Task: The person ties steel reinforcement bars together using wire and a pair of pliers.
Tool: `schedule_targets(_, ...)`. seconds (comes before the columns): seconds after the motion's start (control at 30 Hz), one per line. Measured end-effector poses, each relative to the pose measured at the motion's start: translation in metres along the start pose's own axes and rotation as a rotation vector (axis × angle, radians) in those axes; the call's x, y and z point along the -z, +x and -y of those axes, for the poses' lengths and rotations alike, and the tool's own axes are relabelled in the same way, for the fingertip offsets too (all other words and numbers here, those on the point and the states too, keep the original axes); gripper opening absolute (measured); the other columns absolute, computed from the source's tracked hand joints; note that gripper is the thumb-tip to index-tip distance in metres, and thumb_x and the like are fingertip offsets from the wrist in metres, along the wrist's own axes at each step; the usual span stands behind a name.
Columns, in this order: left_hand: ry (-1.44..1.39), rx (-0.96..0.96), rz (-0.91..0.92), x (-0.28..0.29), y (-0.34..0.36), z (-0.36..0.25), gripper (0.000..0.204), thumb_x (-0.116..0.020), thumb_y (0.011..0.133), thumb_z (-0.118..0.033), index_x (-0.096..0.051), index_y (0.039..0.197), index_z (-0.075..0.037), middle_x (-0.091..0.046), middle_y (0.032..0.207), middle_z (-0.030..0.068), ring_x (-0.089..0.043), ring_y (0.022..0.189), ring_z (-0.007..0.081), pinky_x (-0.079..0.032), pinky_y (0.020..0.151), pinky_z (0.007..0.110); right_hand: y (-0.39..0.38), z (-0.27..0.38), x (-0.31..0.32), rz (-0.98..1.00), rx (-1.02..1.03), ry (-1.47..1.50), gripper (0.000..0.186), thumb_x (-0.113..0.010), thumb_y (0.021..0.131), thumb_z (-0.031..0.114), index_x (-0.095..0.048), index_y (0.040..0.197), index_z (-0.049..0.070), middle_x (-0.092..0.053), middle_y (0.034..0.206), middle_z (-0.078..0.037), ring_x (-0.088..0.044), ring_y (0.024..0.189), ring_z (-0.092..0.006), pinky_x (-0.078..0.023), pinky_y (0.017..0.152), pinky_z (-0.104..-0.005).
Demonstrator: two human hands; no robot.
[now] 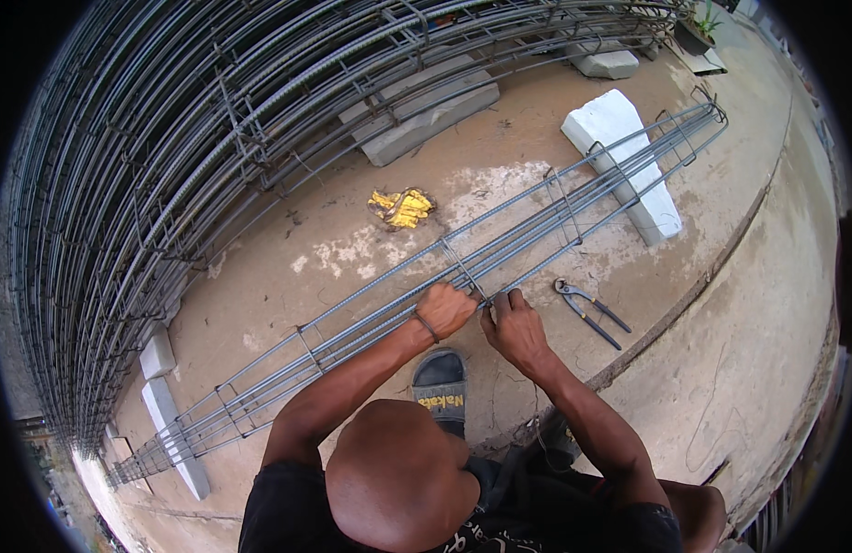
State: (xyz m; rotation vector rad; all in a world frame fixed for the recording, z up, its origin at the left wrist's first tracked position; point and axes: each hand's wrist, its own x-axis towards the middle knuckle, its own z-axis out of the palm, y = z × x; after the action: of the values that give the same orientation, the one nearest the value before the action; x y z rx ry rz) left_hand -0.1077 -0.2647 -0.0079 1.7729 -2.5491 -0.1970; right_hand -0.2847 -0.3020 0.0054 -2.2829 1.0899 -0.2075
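Note:
A long cage of steel reinforcing bars (371, 323) lies across the concrete ground, running from lower left to upper right. My left hand (444, 309) is closed around one of its near bars, a thin band on the wrist. My right hand (514, 327) pinches at the same bar right beside it, where a square stirrup (461, 267) crosses. Whether thin tie wire is between the fingers is too small to tell. A sandalled foot (440, 382) stands just below the hands.
A pair of blue-handled pincers (587, 309) lies on the ground right of my right hand. Yellow gloves (403, 207) lie beyond the cage. White blocks (629, 166) prop the cage ends. A large stack of finished rebar cages (168, 157) fills the left and top.

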Motion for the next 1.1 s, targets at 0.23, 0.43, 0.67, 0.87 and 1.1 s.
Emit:
schedule_targets(0.23, 0.012, 0.053, 0.038, 0.007, -0.001, -0.005, 0.017, -0.053, 0.084, -0.016, -0.063, 0.091, -0.005, -0.066, 0.064, 0.0128, -0.068, 0.061, 0.0281, -0.051, 0.054, 0.039, 0.004, -0.007, -0.002, -0.279, 0.232, -0.042, 0.028, -0.069, 0.074, 0.012, -0.061, 0.099, 0.003, -0.054, 0.106, -0.012, -0.056, 0.093, -0.0313, -0.055, 0.068, -0.0403)
schedule_targets(0.43, -0.090, 0.019, 0.062, 0.031, 0.010, -0.003, 0.014, -0.056, 0.080, -0.014, -0.067, 0.079, -0.004, -0.066, 0.068, 0.0166, -0.068, 0.066, 0.0313, -0.052, 0.058, 0.040, 0.005, -0.020, -0.012, -0.255, 0.316, -0.130, 0.033, -0.070, 0.073, 0.015, -0.060, 0.102, 0.002, -0.053, 0.106, -0.010, -0.055, 0.096, -0.0274, -0.056, 0.066, -0.0373)
schedule_targets(0.67, -0.010, 0.060, 0.040, 0.030, 0.016, -0.006, 0.011, -0.058, 0.078, -0.012, -0.068, 0.081, -0.007, -0.064, 0.091, 0.0148, -0.062, 0.090, 0.0296, -0.052, 0.069, 0.043, 0.004, -0.019, -0.015, -0.275, 0.349, -0.118, 0.035, -0.069, 0.074, 0.016, -0.059, 0.104, 0.000, -0.051, 0.105, -0.011, -0.055, 0.095, -0.0267, -0.056, 0.066, -0.0354)
schedule_targets(0.87, -0.021, -0.095, -0.232, -0.005, -0.013, 0.012, 0.022, -0.055, 0.081, -0.020, -0.065, 0.094, -0.006, -0.058, 0.099, 0.0082, -0.054, 0.101, 0.0252, -0.049, 0.083, 0.037, 0.006, -0.019, -0.020, -0.195, 0.337, -0.174, 0.034, -0.066, 0.078, 0.022, -0.058, 0.102, -0.001, -0.050, 0.100, -0.011, -0.055, 0.095, -0.0277, -0.056, 0.069, -0.0376)
schedule_targets(1.1, -0.048, -0.160, -0.160, 0.010, 0.002, 0.008, 0.015, -0.060, 0.078, -0.017, -0.063, 0.088, -0.006, -0.056, 0.094, 0.0096, -0.054, 0.094, 0.0267, -0.050, 0.073, 0.037, 0.008, -0.029, -0.017, -0.157, 0.375, -0.204, 0.032, -0.065, 0.078, 0.024, -0.058, 0.098, 0.000, -0.048, 0.096, -0.012, -0.054, 0.093, -0.0278, -0.055, 0.068, -0.0376)
